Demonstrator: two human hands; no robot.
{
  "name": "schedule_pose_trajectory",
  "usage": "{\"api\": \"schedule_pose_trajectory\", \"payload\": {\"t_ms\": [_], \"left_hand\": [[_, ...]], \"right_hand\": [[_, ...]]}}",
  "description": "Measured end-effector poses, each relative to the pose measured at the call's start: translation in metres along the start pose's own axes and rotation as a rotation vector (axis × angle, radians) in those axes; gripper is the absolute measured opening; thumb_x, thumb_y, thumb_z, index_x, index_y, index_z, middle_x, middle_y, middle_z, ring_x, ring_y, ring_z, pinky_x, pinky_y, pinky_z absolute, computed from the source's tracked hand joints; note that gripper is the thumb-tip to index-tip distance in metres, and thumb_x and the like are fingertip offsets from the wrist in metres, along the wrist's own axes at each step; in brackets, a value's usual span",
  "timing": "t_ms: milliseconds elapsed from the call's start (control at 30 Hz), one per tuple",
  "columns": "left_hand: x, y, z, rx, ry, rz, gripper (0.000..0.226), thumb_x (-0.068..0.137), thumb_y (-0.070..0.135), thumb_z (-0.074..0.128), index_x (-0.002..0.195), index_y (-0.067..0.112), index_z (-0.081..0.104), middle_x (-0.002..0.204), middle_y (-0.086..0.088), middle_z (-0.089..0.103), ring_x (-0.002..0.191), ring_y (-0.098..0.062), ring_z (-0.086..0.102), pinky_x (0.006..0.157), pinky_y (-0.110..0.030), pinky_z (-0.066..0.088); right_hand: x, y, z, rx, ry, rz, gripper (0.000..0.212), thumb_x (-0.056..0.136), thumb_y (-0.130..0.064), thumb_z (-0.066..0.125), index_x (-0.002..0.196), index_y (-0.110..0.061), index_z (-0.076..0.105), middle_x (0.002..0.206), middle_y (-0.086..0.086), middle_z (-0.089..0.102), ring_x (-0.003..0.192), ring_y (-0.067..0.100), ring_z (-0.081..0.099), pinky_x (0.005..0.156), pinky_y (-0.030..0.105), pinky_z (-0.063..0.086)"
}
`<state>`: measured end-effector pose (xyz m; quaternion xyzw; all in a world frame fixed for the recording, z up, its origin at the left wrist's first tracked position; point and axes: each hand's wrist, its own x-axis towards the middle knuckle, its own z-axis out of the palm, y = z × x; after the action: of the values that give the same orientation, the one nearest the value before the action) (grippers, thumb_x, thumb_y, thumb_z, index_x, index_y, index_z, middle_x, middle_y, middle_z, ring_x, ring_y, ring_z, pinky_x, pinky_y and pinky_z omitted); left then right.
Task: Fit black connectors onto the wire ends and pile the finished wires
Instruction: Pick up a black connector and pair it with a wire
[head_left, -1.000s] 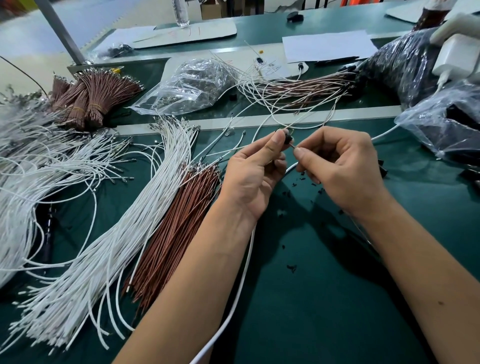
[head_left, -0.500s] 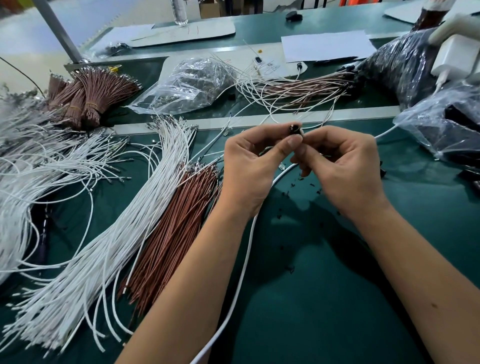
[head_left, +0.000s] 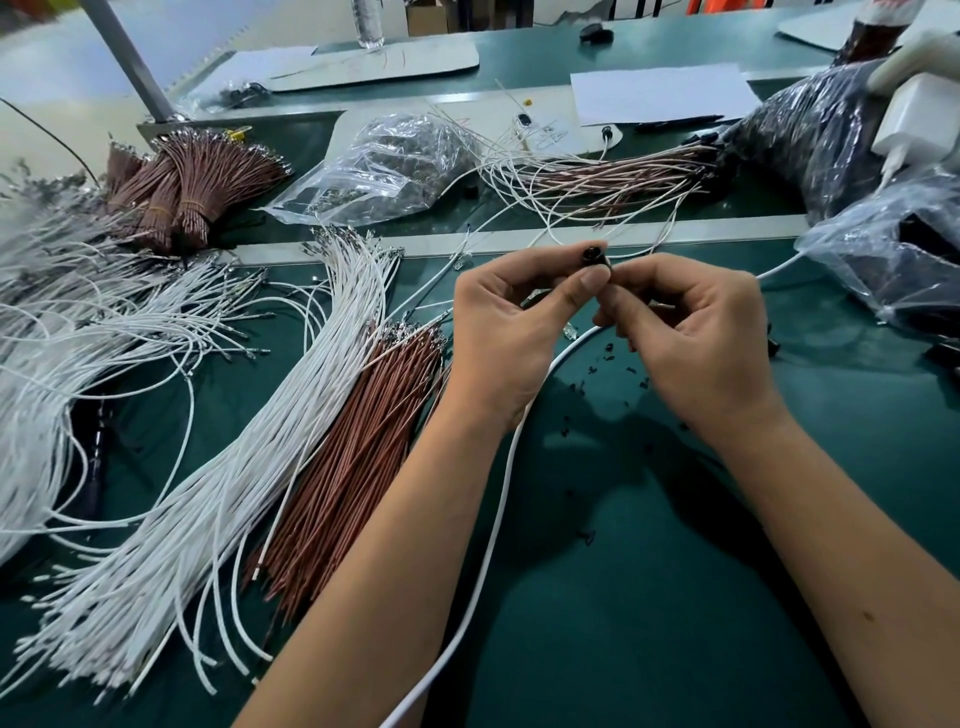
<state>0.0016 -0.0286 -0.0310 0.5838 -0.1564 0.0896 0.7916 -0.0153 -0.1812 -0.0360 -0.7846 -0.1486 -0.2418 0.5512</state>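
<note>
Over the green table (head_left: 649, 597), left hand (head_left: 511, 332) pinches the black connector (head_left: 595, 255); right hand (head_left: 691, 332), grip clenched on something hidden, should feed it in straight.

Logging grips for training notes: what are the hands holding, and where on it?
Left hand pinches a black connector by its sides; right hand pinches at its lower end, wire hidden.

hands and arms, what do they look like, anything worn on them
Both arms are bare from the bottom edge of the picture up to the wrists: no sleeves, no gloves. The left hand and the right hand show no rings, and neither wrist carries a watch or band. The one fingernail in plain sight, on the left thumb, is short and unpainted.
</note>
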Motion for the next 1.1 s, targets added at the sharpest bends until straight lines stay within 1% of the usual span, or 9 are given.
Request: {"api": "schedule_pose_trajectory", "payload": {"t_ms": [100,133,300,400,500,633,733,933,1100], "left_hand": [[0.001,0.000,-0.001,-0.007,-0.008,0.007,0.020,0.080,-0.002,0.078,0.095,0.012,0.079,0.097,-0.008,0.078,0.095,-0.022,0.072,0.092,-0.036,0.057],[0.001,0.000,-0.001,-0.009,-0.009,0.008,0.020,0.081,-0.002,0.078,0.094,0.012,0.080,0.097,-0.008,0.078,0.095,-0.022,0.072,0.091,-0.036,0.057],[0.001,-0.001,-0.001,-0.027,0.002,0.005,0.020,0.080,-0.003,0.078,0.094,0.012,0.080,0.095,-0.008,0.078,0.094,-0.021,0.072,0.090,-0.033,0.057],[0.000,-0.002,0.000,-0.060,0.026,-0.011,0.019,0.081,-0.006,0.077,0.095,0.007,0.078,0.094,-0.009,0.077,0.092,-0.022,0.072,0.090,-0.033,0.057],[0.000,-0.002,0.002,-0.089,0.053,-0.028,0.019,0.081,-0.009,0.075,0.095,0.004,0.077,0.092,-0.009,0.077,0.090,-0.020,0.071,0.089,-0.030,0.056],[-0.002,-0.002,0.006,-0.143,0.070,-0.070,0.018,0.084,-0.011,0.072,0.097,0.000,0.074,0.087,-0.004,0.077,0.083,-0.010,0.071,0.078,-0.019,0.054],[-0.003,-0.001,0.008,-0.181,0.087,-0.103,0.016,0.085,-0.010,0.070,0.097,0.001,0.074,0.085,-0.001,0.077,0.080,-0.006,0.071,0.073,-0.016,0.052],[-0.003,0.001,0.010,-0.228,0.103,-0.123,0.017,0.086,-0.011,0.069,0.095,0.003,0.074,0.084,-0.001,0.076,0.079,-0.006,0.070,0.071,-0.015,0.052],[-0.003,0.002,0.010,-0.217,0.112,-0.117,0.018,0.085,-0.012,0.070,0.093,0.004,0.074,0.083,0.000,0.076,0.078,-0.006,0.070,0.071,-0.016,0.052]], "right_hand": [[0.000,-0.001,0.000,-0.077,0.013,-0.040,0.006,0.095,-0.019,0.074,0.100,-0.020,0.078,0.079,-0.009,0.075,0.070,0.010,0.072,0.063,0.026,0.056],[0.000,-0.001,-0.001,-0.104,0.015,-0.054,0.006,0.096,-0.020,0.074,0.100,-0.018,0.078,0.081,-0.008,0.076,0.072,0.011,0.072,0.064,0.027,0.057],[0.001,-0.003,-0.001,-0.205,0.018,-0.102,0.010,0.097,-0.018,0.072,0.103,-0.014,0.080,0.084,-0.008,0.076,0.075,0.009,0.072,0.065,0.018,0.049],[0.001,-0.004,0.000,-0.261,0.031,-0.138,0.011,0.097,-0.014,0.072,0.104,-0.012,0.079,0.085,-0.006,0.075,0.077,0.009,0.070,0.070,0.020,0.051],[0.001,-0.006,0.000,-0.301,0.045,-0.183,0.011,0.097,-0.010,0.071,0.104,-0.008,0.078,0.085,-0.004,0.074,0.080,0.010,0.070,0.075,0.018,0.050],[0.000,-0.008,0.000,-0.329,0.072,-0.230,0.011,0.098,-0.007,0.068,0.103,-0.005,0.078,0.086,-0.002,0.073,0.080,0.011,0.068,0.076,0.016,0.048],[-0.001,-0.009,0.000,-0.351,0.091,-0.263,0.011,0.098,-0.006,0.068,0.102,-0.005,0.078,0.087,-0.001,0.073,0.080,0.012,0.067,0.075,0.017,0.048],[-0.001,-0.009,-0.001,-0.400,0.125,-0.312,0.010,0.099,-0.007,0.069,0.101,-0.004,0.078,0.092,0.003,0.075,0.083,0.017,0.069,0.075,0.022,0.051],[-0.001,-0.008,-0.001,-0.408,0.148,-0.312,0.010,0.098,-0.009,0.069,0.098,-0.004,0.078,0.093,0.003,0.076,0.083,0.015,0.069,0.076,0.018,0.049]]}}
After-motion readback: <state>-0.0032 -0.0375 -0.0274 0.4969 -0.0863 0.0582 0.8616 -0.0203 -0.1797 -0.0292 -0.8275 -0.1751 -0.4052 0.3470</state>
